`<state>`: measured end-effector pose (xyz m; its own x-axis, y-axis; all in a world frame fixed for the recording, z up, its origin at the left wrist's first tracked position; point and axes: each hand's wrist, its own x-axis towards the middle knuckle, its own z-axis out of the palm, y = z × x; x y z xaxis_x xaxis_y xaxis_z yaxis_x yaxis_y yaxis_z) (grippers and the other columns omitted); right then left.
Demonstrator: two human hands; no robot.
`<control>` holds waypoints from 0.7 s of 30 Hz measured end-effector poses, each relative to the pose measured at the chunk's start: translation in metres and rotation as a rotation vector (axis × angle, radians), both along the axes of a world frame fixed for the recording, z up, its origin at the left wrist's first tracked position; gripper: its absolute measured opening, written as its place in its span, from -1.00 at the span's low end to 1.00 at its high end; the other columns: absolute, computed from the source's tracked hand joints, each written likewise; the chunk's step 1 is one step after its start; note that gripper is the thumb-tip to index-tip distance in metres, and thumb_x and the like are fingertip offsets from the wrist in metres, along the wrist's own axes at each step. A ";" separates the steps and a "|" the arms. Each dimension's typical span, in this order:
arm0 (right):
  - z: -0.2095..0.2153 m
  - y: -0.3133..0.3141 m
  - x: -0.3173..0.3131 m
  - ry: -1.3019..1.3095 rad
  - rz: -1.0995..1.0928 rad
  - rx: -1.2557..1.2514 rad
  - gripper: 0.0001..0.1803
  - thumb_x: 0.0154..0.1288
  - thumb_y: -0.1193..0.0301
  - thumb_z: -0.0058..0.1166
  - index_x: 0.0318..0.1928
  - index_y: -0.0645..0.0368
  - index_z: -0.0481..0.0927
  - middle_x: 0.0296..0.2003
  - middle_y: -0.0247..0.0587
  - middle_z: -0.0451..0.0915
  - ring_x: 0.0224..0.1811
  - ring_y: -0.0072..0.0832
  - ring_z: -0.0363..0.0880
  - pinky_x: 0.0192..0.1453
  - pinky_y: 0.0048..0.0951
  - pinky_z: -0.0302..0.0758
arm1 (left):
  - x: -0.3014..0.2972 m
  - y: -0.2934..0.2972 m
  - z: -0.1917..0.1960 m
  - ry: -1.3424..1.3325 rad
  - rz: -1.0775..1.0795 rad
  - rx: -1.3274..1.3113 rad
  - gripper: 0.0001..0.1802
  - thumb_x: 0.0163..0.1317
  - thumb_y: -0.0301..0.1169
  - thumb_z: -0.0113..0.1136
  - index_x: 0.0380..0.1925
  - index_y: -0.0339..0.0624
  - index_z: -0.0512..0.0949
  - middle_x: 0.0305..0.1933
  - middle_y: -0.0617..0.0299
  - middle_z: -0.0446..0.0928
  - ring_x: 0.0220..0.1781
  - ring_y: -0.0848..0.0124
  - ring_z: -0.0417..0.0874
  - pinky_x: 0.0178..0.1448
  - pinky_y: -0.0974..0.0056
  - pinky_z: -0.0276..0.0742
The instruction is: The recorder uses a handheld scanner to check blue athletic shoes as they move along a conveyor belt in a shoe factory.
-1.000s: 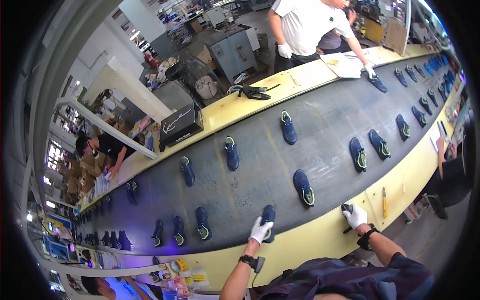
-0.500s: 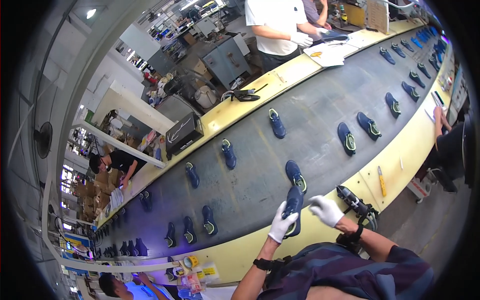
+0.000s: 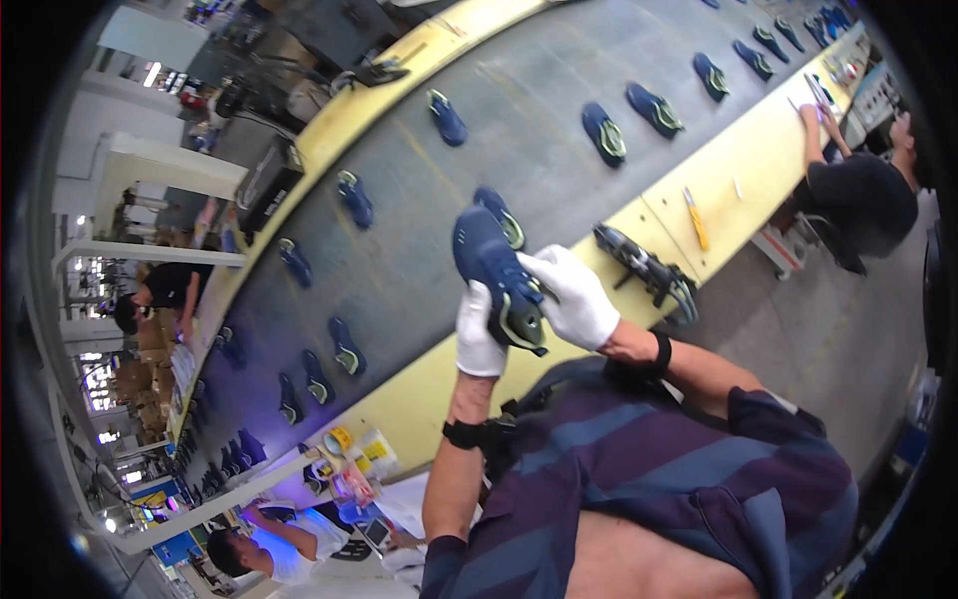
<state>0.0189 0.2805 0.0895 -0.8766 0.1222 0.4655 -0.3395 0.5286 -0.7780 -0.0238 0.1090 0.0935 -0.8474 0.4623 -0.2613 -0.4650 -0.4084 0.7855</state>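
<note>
I hold a dark blue shoe (image 3: 492,268) with a green and grey sole raised above the near edge of the grey conveyor belt (image 3: 419,250). My left hand (image 3: 478,334), in a white glove, grips the shoe from below at its heel end. From the right, my right hand (image 3: 574,297), also in a white glove, clasps the side of the shoe. Another blue shoe (image 3: 502,214) lies on the belt just behind the held one.
Several blue shoes lie spaced along the belt, such as one (image 3: 605,132) to the right and one (image 3: 345,345) to the left. A black tool (image 3: 647,271) and a yellow knife (image 3: 696,219) rest on the yellow side ledge. A seated person (image 3: 863,190) works at the right.
Both hands have lifted the blue shoe off the belt and brought it closer to me. The view has tilted and moved in toward the belt.
</note>
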 end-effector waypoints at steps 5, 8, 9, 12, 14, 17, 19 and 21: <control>-0.001 0.002 0.013 -0.063 0.080 -0.090 -0.51 0.24 0.66 0.19 0.21 0.22 0.61 -0.15 -0.02 0.61 -0.07 -0.04 0.64 0.00 -0.16 0.58 | 0.003 -0.011 0.013 0.141 -0.003 -0.101 -0.42 0.66 -0.05 -0.06 0.40 -0.31 0.36 0.21 0.05 0.60 0.19 0.27 0.68 0.35 0.16 0.58; 0.002 0.009 0.027 -0.100 0.141 -0.117 -0.51 0.30 0.63 0.23 0.25 0.20 0.58 -0.10 -0.04 0.62 -0.09 -0.12 0.68 0.01 -0.22 0.62 | 0.008 -0.018 0.017 0.162 0.031 -0.124 -0.41 0.66 -0.10 -0.06 0.45 -0.30 0.32 0.26 0.04 0.57 0.22 0.26 0.67 0.38 0.14 0.57; 0.005 0.010 0.032 -0.120 0.160 -0.169 -0.50 0.31 0.63 0.23 0.26 0.19 0.57 -0.10 -0.05 0.63 -0.11 -0.15 0.68 0.00 -0.23 0.62 | 0.009 -0.020 0.017 0.162 0.032 -0.125 -0.41 0.66 -0.10 -0.06 0.45 -0.30 0.32 0.26 0.04 0.57 0.22 0.26 0.67 0.38 0.14 0.57; 0.028 0.015 0.041 -0.172 0.175 -0.168 -0.50 0.28 0.60 0.28 0.24 0.15 0.58 -0.12 -0.10 0.64 -0.16 -0.19 0.69 -0.06 -0.22 0.63 | 0.016 -0.022 0.022 0.149 0.080 -0.131 -0.43 0.67 -0.14 -0.10 0.48 -0.30 0.30 0.32 0.01 0.54 0.28 0.25 0.65 0.44 0.15 0.54; 0.037 0.012 0.040 -0.110 0.198 -0.085 -0.54 0.25 0.56 0.32 0.17 0.09 0.62 -0.18 -0.15 0.66 -0.19 -0.17 0.70 -0.12 -0.21 0.62 | 0.017 -0.022 0.017 0.148 0.100 -0.146 -0.43 0.68 -0.11 -0.14 0.45 -0.31 0.33 0.30 0.00 0.55 0.27 0.23 0.66 0.42 0.14 0.56; 0.028 0.010 0.032 -0.070 0.255 0.018 -0.59 0.24 0.55 0.33 0.11 0.06 0.64 -0.23 -0.15 0.66 -0.20 -0.12 0.70 -0.12 -0.19 0.62 | 0.017 -0.017 0.014 0.142 0.110 -0.184 -0.43 0.70 -0.07 -0.17 0.40 -0.32 0.38 0.27 -0.01 0.57 0.25 0.22 0.67 0.39 0.15 0.59; 0.029 0.010 0.026 -0.103 0.260 0.062 -0.68 0.25 0.53 0.32 0.01 0.07 0.64 -0.24 -0.12 0.67 -0.19 -0.08 0.70 -0.12 -0.16 0.61 | 0.015 -0.017 0.012 0.137 0.121 -0.214 -0.42 0.69 -0.07 -0.17 0.39 -0.33 0.39 0.27 0.00 0.57 0.25 0.23 0.67 0.38 0.16 0.59; 0.024 0.014 0.018 -0.084 0.304 0.089 -0.76 0.27 0.51 0.30 -0.06 0.09 0.64 -0.24 -0.11 0.67 -0.20 -0.06 0.70 -0.13 -0.14 0.62 | 0.011 -0.020 0.007 0.163 0.094 -0.319 -0.41 0.69 -0.06 -0.18 0.38 -0.34 0.40 0.25 0.00 0.58 0.22 0.24 0.68 0.36 0.18 0.60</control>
<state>0.0365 0.2940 0.1135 -0.9025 -0.1886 0.3872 -0.4286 0.4801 -0.7654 -0.0128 0.0892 0.1006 -0.9246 0.2977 -0.2378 -0.2955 -0.1662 0.9408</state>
